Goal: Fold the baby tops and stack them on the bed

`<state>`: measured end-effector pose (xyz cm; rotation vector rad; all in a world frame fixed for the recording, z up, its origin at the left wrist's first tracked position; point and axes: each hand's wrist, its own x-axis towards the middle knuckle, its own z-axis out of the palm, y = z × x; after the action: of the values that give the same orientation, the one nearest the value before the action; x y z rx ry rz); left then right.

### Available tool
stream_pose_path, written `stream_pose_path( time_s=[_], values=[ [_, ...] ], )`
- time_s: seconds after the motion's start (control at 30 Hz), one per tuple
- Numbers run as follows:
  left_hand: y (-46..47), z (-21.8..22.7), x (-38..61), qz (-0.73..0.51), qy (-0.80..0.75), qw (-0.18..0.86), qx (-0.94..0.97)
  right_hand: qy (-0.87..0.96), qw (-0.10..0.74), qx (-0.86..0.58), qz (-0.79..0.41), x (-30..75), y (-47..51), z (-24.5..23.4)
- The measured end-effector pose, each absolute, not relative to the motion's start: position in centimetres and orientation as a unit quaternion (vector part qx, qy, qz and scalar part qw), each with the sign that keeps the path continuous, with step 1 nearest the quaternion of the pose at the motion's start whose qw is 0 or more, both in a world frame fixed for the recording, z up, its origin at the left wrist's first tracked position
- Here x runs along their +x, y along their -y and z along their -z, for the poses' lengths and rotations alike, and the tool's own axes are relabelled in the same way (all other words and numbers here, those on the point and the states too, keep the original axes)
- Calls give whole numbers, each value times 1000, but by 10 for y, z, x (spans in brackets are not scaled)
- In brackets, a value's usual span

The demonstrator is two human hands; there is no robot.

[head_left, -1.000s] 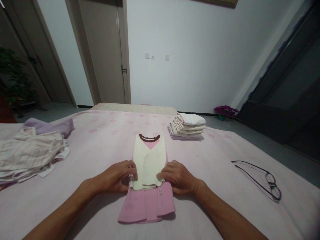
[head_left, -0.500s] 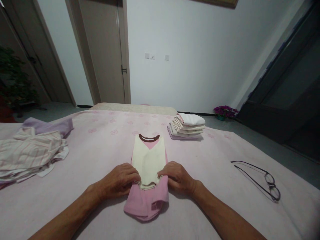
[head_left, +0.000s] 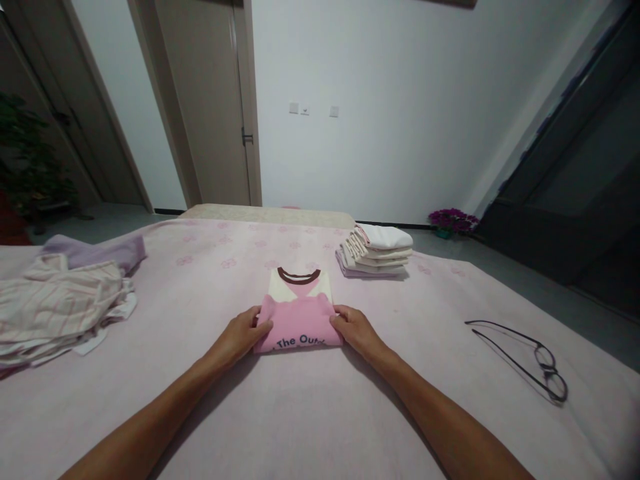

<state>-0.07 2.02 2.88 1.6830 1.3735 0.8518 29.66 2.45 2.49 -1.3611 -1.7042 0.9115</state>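
Note:
A pink and cream T-shirt [head_left: 299, 321] lies folded in front of me, its brown neckband at the far end and dark lettering along the near fold. My left hand [head_left: 246, 332] grips its left edge, thumb on top and fingers partly hidden beneath. On the opposite edge my right hand [head_left: 356, 328] pinches the cloth in the same way. The pink lower part now lies over the cream back, leaving the collar area uncovered.
A stack of folded clothes [head_left: 377, 252] stands at the back right. Loose striped and lilac clothes [head_left: 60, 300] are heaped at the left. Black-framed glasses [head_left: 545, 365] rest on the right of the pink flowered sheet [head_left: 300, 420].
The shirt's pink lower part has been folded away from me over the cream part, bringing the lettering into view. Both hands moved slightly forward with it.

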Motion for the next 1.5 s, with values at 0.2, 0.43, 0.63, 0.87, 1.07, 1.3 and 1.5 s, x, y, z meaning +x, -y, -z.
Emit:
stream_pose_path(
  time_s=[0.2, 0.43, 0.63, 0.87, 1.07, 1.3, 1.5],
  values=[
    [-23, -26, 1, -409, -561, 374, 615, 622, 403, -584, -331, 295, -21, -25],
    [-34, -23, 1, -357, -595, 322, 645, 656, 369, -593, -286, 300, -13, -31],
    [-37, -27, 3, -364, -620, 266, 642, 673, 336, -616, -232, 292, -19, -36],
    [-38, -31, 5, -284, -648, 211, 674, 700, 301, -623, -177, 294, -23, -33],
    [-37, -30, -5, -268, -671, 139, 677, 724, 271, -629, -86, 295, -18, -28],
    [-34, -17, -22, -315, -508, 110, 794, 771, 188, -608, -34, 300, -12, -37],
    [-30, -22, -36, -206, -474, 58, 854, 783, 139, -605, -16, 303, -8, -45]
  ],
)
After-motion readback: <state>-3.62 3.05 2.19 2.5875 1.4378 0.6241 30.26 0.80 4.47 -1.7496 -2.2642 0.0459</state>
